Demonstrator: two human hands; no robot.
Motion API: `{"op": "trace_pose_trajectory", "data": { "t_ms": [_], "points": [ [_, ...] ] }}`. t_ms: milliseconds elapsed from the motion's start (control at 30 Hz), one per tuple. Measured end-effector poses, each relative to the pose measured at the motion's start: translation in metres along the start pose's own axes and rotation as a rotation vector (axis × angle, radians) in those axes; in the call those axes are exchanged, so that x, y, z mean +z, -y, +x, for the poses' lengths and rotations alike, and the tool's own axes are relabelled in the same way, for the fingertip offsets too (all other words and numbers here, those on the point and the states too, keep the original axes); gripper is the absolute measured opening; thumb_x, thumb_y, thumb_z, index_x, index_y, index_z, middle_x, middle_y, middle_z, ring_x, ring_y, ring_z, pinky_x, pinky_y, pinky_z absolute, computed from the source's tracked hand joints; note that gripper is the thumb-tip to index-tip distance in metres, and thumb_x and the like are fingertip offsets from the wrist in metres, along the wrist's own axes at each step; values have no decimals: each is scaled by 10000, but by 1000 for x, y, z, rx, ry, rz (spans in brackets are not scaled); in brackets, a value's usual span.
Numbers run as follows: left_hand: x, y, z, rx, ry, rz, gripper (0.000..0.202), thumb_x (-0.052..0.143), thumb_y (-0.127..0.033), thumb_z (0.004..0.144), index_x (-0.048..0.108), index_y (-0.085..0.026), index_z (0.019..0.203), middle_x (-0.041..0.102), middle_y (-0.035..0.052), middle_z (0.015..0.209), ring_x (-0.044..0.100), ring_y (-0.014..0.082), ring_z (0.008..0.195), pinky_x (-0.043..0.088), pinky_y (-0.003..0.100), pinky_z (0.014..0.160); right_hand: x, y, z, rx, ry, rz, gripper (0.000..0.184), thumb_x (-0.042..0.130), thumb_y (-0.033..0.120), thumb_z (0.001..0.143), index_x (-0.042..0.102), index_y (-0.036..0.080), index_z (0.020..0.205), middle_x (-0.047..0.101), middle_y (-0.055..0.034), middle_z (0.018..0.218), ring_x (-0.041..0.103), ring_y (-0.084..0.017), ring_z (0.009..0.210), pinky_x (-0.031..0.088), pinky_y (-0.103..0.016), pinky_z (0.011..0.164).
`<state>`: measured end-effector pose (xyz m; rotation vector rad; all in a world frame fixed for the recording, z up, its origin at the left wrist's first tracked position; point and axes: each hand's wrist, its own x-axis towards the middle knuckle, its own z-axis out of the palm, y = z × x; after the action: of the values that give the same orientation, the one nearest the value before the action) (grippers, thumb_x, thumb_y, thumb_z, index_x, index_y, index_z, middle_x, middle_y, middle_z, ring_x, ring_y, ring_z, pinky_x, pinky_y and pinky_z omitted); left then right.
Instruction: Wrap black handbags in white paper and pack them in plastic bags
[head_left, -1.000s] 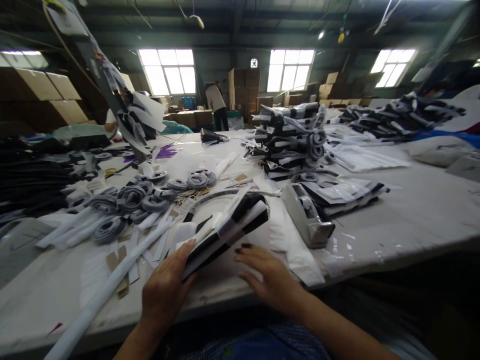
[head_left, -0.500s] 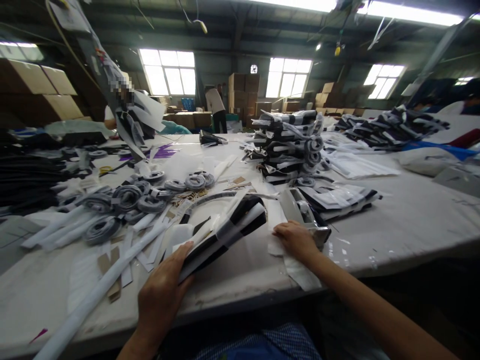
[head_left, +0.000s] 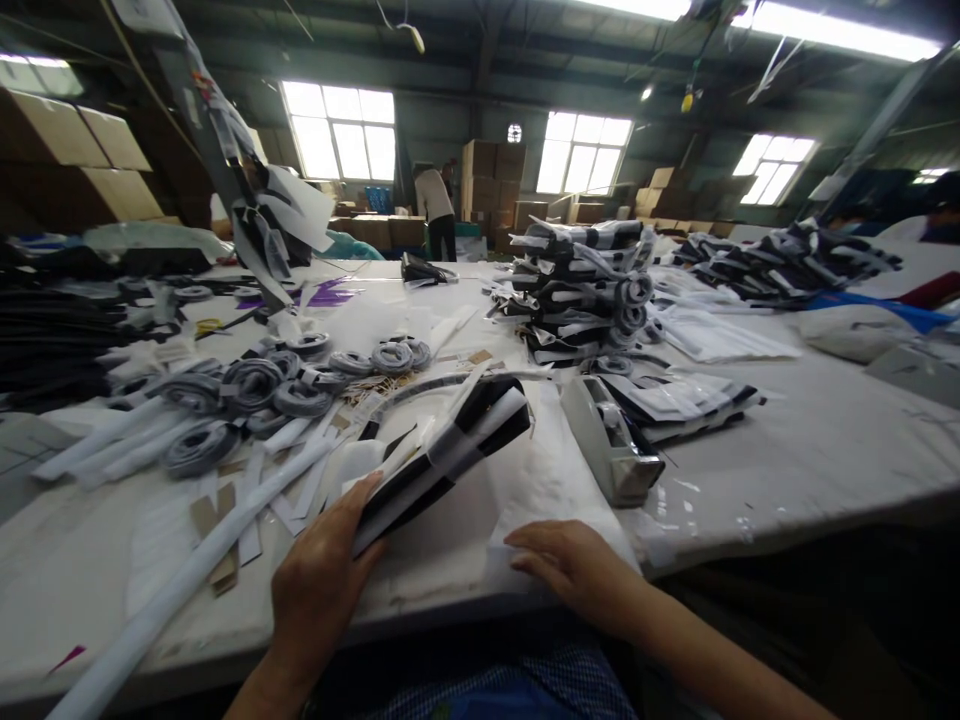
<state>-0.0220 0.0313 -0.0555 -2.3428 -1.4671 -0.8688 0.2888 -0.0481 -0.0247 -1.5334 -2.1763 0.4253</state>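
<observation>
My left hand (head_left: 319,570) is closed around the near end of a folded bundle of black, white and grey material (head_left: 450,450), tilted up from the table with a pale band across it. Beside the table's front edge, my right hand (head_left: 574,570) pinches the near edge of a thin, translucent white sheet (head_left: 551,470). That sheet lies between the bundle and a grey tape dispenser (head_left: 611,440) with a metal front. Behind the dispenser lies another flat black-and-white bundle (head_left: 682,400).
Rolled grey coils (head_left: 251,385) and loose strips lie left of the bundle. A long white tube (head_left: 187,590) crosses the table's left front. Stacked black-and-white bundles (head_left: 577,290) stand farther back. A person (head_left: 435,205) stands near cartons (head_left: 491,185) beyond the table.
My right hand has moved from beside the tape dispenser toward the table's front edge, drawing the white sheet with it. My left hand still holds the bundle in nearly the same place.
</observation>
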Motion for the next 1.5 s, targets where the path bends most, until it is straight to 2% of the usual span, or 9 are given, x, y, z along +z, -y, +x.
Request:
{"op": "trace_pose_trajectory", "data": {
  "t_ms": [167, 367, 467, 733, 900, 1100, 1200, 1267, 1500],
  "points": [
    [-1, -1, 1, 0, -11, -4, 571, 543, -228, 916, 411, -251, 1471, 675, 77, 1275, 715, 267, 984, 564, 356, 854, 26, -17, 11, 155, -229, -193, 499, 507, 452, 973, 612, 101, 1313, 592, -208, 1369, 534, -330, 1300, 440, -504, 1084],
    [0, -2, 1, 12, -8, -31, 597, 550, -216, 906, 391, -244, 1481, 673, 85, 1280, 715, 266, 989, 560, 355, 865, 64, -1, 39, 50, 24, -189, 835, 606, 628, 862, 461, 52, 1450, 390, -246, 1526, 330, -368, 1440, 309, -512, 1179],
    [-1, -2, 1, 12, -33, -47, 634, 560, -207, 896, 371, -264, 1499, 685, 72, 1263, 716, 265, 995, 562, 353, 870, 63, 10, 48, -150, 119, -70, 750, 558, 570, 923, 391, 127, 1504, 389, -171, 1548, 318, -280, 1459, 272, -450, 1208],
    [2, -6, 1, 31, -34, -48, 626, 530, -181, 917, 347, -260, 1510, 639, 62, 1339, 676, 255, 1106, 539, 355, 949, 70, 9, 63, -13, 80, -153, 719, 590, 535, 913, 436, 114, 1475, 392, -180, 1548, 323, -321, 1450, 254, -486, 1207],
    [10, -15, -3, 147, -41, -16, 605, 496, -133, 928, 360, -238, 1507, 583, 62, 1410, 616, 258, 1217, 520, 387, 999, 72, 32, 60, 22, -5, -173, 454, 670, 404, 884, 651, 131, 1246, 632, -176, 1302, 528, -342, 1272, 384, -490, 1122],
    [12, -33, -8, 237, -19, 60, 506, 446, -70, 942, 491, -199, 1430, 566, 96, 1421, 597, 273, 1247, 538, 424, 991, 16, 60, 48, -242, -132, 61, 228, 497, 282, 998, 710, 209, 1031, 741, -66, 990, 685, -188, 887, 529, -285, 817],
    [11, -46, -13, 261, -8, 108, 513, 423, -39, 943, 514, -210, 1418, 568, 113, 1415, 595, 279, 1248, 549, 429, 979, -15, 53, 87, -186, -186, 61, 220, 503, 278, 998, 710, 210, 971, 739, -56, 975, 680, -180, 909, 499, -282, 857],
    [9, -55, -16, 254, -2, 133, 528, 416, -21, 936, 516, -208, 1420, 566, 126, 1415, 588, 286, 1256, 549, 439, 982, -21, 43, 127, -81, -37, -43, 185, 540, 267, 978, 704, 203, 1035, 738, -53, 1028, 681, -182, 937, 492, -287, 880],
    [9, -76, -26, 171, -98, 127, 450, 344, -107, 1001, 574, -233, 1367, 634, 95, 1346, 610, 260, 1231, 523, 470, 1026, 33, 29, 246, 61, 242, -165, 287, 684, 312, 900, 654, 151, 1137, 689, -82, 1124, 657, -224, 1017, 522, -418, 916]
  ]
}}
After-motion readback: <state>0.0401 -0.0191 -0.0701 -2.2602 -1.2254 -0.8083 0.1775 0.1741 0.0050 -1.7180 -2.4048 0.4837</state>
